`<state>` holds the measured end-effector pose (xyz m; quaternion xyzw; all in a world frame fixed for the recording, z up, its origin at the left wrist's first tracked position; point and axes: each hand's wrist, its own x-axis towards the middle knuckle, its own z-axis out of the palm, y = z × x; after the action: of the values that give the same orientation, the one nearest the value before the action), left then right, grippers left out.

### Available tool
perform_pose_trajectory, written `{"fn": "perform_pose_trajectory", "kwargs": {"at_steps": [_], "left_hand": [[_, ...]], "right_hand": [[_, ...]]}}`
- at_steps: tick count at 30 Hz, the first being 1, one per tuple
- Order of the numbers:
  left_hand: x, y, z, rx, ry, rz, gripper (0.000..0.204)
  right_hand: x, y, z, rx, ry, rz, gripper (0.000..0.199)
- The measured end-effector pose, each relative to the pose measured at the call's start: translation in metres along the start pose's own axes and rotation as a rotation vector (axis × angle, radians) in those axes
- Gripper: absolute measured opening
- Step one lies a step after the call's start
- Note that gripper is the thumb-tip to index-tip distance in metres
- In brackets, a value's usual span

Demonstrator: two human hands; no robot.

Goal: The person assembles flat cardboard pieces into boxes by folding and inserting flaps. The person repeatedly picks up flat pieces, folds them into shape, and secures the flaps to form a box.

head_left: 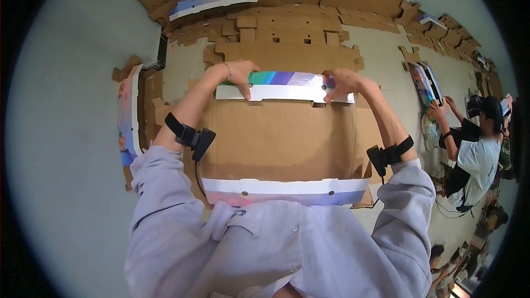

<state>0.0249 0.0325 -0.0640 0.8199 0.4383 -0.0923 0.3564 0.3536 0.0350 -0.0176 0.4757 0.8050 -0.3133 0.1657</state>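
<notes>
An open cardboard box (287, 140) lies in front of me, its brown inside facing up. The far wall (287, 92) has a white folded strip and a green, blue and purple printed face. My left hand (240, 74) grips that wall near its left end, thumb on the white strip. Near the right end my right hand (343, 81) holds the same wall, thumb on the near side and fingers over the back. The near wall (287, 187), white with pink and purple print, stands close to my body. Each wall has round holes.
Flattened brown cardboard (287, 52) lies beyond the box. Other printed boxes stand at far left (215, 1) and left (130, 113). On the right, another person (475, 154) handles a printed box (424, 85). Cables hang from the black straps on my forearms.
</notes>
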Motion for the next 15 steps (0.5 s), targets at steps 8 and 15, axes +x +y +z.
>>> {"fn": "perform_pose_trajectory", "kwargs": {"at_steps": [8,15], "left_hand": [[-0.055,0.066,0.021,0.420,0.570,0.082,0.031],[-0.075,0.087,0.089,0.520,1.003,0.173,0.044]], "right_hand": [[-0.043,-0.010,0.038,-0.317,0.551,-0.149,0.030],[-0.065,-0.018,0.099,-0.454,1.005,-0.322,0.024]]}}
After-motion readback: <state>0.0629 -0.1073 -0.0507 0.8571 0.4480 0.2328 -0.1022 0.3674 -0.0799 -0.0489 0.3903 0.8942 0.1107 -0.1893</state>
